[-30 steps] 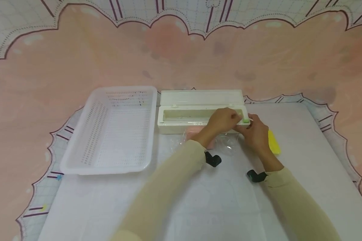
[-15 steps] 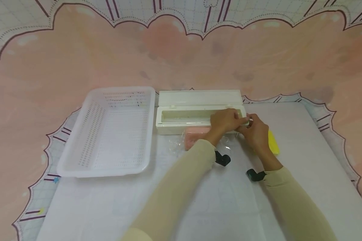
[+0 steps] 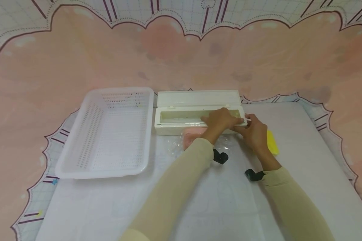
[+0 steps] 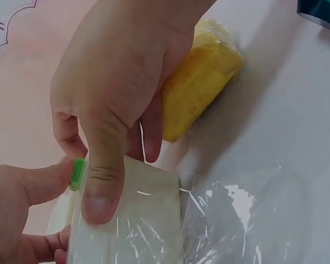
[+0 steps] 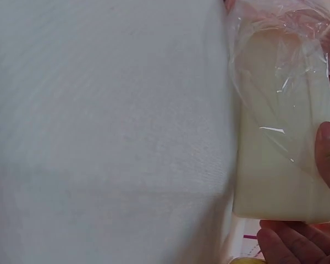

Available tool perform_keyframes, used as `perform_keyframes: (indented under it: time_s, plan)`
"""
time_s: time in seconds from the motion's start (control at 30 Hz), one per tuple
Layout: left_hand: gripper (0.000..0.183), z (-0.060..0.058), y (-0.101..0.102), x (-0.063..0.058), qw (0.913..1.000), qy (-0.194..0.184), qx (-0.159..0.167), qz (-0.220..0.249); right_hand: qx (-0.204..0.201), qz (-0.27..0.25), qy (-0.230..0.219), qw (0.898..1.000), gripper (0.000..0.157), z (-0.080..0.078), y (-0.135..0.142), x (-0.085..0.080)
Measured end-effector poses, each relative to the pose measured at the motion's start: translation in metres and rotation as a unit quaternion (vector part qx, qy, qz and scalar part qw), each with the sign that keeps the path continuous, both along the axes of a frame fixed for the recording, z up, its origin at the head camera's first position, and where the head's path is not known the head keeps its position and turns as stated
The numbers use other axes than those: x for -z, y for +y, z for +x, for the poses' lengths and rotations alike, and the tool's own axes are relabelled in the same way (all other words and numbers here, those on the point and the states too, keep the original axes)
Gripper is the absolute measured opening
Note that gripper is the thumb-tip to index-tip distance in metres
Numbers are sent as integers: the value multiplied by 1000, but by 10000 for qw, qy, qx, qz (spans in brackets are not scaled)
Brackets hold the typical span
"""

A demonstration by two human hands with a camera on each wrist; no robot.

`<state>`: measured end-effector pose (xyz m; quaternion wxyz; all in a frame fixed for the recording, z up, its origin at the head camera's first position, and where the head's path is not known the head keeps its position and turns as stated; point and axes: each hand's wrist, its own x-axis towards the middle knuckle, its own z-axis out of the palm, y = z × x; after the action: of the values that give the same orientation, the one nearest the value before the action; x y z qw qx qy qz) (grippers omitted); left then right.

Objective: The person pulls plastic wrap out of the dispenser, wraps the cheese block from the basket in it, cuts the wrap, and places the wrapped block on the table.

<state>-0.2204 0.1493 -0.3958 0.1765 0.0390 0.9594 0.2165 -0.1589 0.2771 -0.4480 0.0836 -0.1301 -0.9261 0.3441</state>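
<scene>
A long cream cling film dispenser (image 3: 181,130) stands with its lid (image 3: 197,98) raised and a trough along its top. My left hand (image 3: 220,118) spreads over the right part of the trough. In the left wrist view its thumb touches a small green slider (image 4: 77,174) at the rim. My right hand (image 3: 254,132) grips the dispenser's right end, thumb on the front and fingers around the end. Clear plastic film (image 4: 231,220) hangs over the front. A pink block (image 3: 191,136) lies in front under clear plastic, partly hidden by my left forearm.
A white perforated basket (image 3: 104,175) stands to the left, close beside the dispenser. A yellow block (image 4: 201,82) in clear plastic lies behind my right hand. White cloth (image 3: 199,214) covers the table, and a patterned peach cloth (image 3: 108,60) spreads beyond it.
My left hand has slid right along the dispenser, then shifted slightly back, its fingers spreading out. The green slider is now covered in the head view. My right hand keeps its grip on the end.
</scene>
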Motion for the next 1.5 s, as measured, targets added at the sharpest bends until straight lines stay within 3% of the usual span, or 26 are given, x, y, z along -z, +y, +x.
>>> perform_keyframes:
  time_s: [0.47, 0.63, 0.87, 1.07, 1.17, 1.27, 1.4, 1.5]
  plan:
    - [70, -8, -12, -3, 9991, -415, -117, -49, -25, -136, -145, 9998, 88, 0, 0, -3]
    - [70, -12, -22, -5, 9984, -537, -117, 161, -15, -166, -227, 9996, 89, -1, -1, -3]
    - [73, -29, -66, -13, 9909, -1278, -98, 398, 60, -214, -404, 9989, 94, -1, -1, -6]
    - [77, -34, -112, -11, 9904, -1313, -39, 424, 82, -253, -531, 9982, 95, 1, -1, -6]
    - [71, -31, -128, -7, 9922, -1097, -159, 565, 84, -214, -511, 9984, 95, 1, -1, -6]
    - [57, -21, -134, 1, 9955, -626, -263, 668, 57, -201, -487, 9986, 95, 1, -1, -5]
    - [47, 0, -134, 15, 9968, 523, -314, 519, 69, -230, -497, 9985, 96, 1, -2, -5]
    - [46, 13, -131, 26, 9878, 1418, -469, 443, 63, -208, -502, 9985, 96, 1, -4, -6]
